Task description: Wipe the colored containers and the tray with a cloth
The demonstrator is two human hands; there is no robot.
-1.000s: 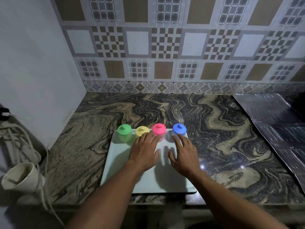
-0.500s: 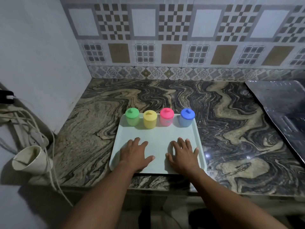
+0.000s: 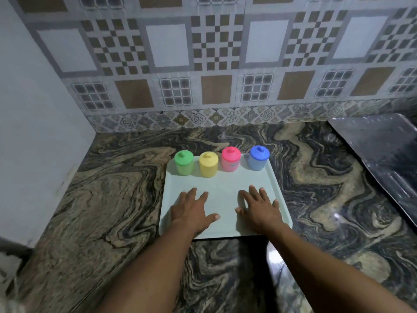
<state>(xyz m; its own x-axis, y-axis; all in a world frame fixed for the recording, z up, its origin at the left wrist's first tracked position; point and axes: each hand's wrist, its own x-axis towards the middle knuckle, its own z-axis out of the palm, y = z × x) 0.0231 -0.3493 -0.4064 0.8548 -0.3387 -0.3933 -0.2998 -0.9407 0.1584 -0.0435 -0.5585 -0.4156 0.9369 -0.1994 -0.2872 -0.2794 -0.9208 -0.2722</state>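
On the pale tray, near the worktop's front edge: green container, yellow container, pink container, blue container, upright along its far rim. Flat on its near half, fingers spread, gripping nothing: left hand, right hand.

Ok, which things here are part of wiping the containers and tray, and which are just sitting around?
For the job: green container, yellow container, pink container, blue container, tray. No cloth is in view.
Just there: dark metal sheet, marble counter.
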